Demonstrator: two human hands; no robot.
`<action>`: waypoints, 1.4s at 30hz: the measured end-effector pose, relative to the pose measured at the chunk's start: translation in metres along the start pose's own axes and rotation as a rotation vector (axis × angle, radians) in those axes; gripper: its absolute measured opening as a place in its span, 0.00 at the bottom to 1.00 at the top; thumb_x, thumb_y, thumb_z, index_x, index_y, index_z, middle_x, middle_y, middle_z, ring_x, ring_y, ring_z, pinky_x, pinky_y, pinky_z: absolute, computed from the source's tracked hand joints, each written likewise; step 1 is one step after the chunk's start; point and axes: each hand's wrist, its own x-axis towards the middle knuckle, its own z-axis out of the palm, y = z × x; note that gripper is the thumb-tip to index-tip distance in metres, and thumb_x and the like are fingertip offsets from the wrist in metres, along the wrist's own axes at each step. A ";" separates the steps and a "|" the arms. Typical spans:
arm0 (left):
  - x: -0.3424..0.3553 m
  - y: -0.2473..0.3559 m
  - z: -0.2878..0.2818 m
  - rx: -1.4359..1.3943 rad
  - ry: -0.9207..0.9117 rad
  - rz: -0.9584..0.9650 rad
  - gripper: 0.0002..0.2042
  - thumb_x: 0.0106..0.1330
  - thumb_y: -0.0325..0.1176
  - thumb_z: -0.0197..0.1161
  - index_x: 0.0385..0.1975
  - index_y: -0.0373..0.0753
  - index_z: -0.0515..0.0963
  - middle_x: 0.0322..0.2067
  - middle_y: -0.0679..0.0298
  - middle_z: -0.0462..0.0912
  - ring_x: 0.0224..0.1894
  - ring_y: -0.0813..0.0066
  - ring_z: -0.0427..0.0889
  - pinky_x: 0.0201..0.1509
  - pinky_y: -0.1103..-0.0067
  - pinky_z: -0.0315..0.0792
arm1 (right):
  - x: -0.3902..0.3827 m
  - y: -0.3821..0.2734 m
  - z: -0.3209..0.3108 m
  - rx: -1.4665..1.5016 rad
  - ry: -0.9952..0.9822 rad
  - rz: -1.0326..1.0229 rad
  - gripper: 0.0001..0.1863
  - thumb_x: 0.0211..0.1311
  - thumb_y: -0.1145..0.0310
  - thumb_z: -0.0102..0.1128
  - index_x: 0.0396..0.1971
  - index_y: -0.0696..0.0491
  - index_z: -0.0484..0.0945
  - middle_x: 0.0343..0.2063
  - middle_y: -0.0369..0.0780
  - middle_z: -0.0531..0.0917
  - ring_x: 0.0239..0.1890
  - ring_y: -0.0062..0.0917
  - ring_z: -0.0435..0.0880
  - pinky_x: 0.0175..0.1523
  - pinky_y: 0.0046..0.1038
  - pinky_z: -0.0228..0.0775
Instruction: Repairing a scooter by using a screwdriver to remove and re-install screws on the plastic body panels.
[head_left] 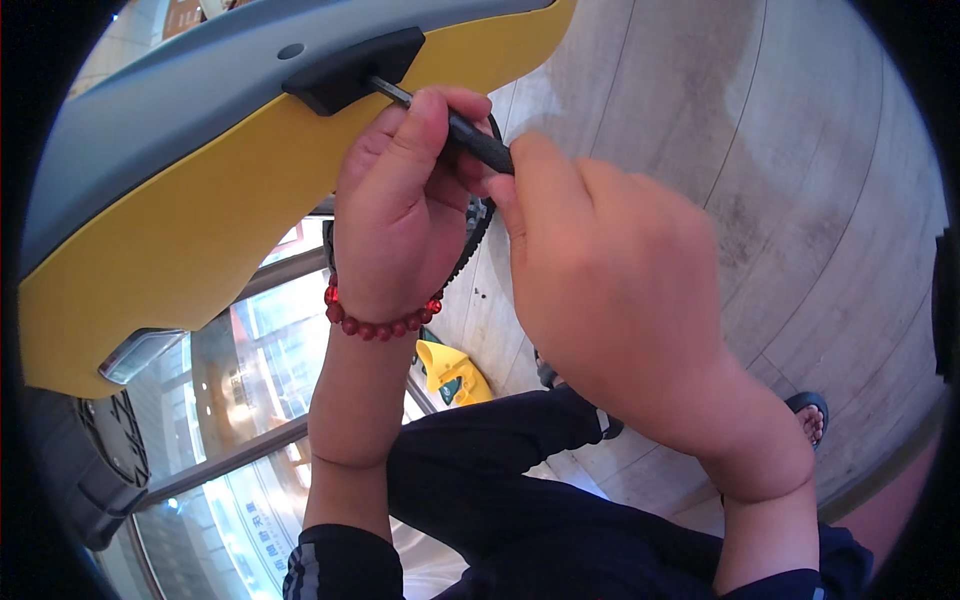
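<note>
A screwdriver (480,143) with a dark handle slants up and left, its metal tip at a black block-shaped part (358,72). That part sits on the edge of a vehicle-like body with a yellow side panel (190,230) and a grey top (190,110). My left hand (395,200), a red bead bracelet on its wrist, pinches the front of the handle between thumb and fingers. Around the rear end of the handle my right hand (620,270) is closed. Where exactly the tip enters the black part is too small to make out.
A clear lamp (143,355) is set low in the yellow panel, above a black wheel (110,450). Behind my left hand shows part of a dark treaded rim (478,235). A yellow piece (455,375) lies on the wood-look floor (790,200). Bright glass stands at the left.
</note>
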 end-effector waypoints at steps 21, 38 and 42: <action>0.000 0.006 0.001 -0.167 0.002 -0.077 0.14 0.76 0.37 0.52 0.42 0.31 0.79 0.30 0.64 0.82 0.30 0.80 0.79 0.38 0.82 0.73 | 0.010 0.024 -0.009 0.353 0.093 -0.233 0.18 0.56 0.73 0.67 0.47 0.60 0.77 0.29 0.44 0.80 0.27 0.36 0.77 0.31 0.33 0.68; 0.003 0.004 0.002 -0.054 0.008 -0.109 0.15 0.74 0.43 0.56 0.34 0.35 0.77 0.27 0.66 0.79 0.25 0.82 0.75 0.30 0.84 0.69 | 0.004 0.004 -0.013 1.689 -0.369 1.000 0.20 0.77 0.56 0.45 0.42 0.59 0.77 0.12 0.27 0.65 0.16 0.13 0.56 0.24 0.20 0.47; 0.004 0.005 0.008 -0.043 0.096 -0.122 0.14 0.72 0.42 0.60 0.31 0.35 0.78 0.24 0.67 0.79 0.22 0.83 0.73 0.28 0.84 0.68 | 0.007 0.028 -0.017 1.316 -0.562 0.505 0.22 0.75 0.55 0.47 0.48 0.61 0.76 0.19 0.30 0.72 0.21 0.14 0.66 0.29 0.19 0.58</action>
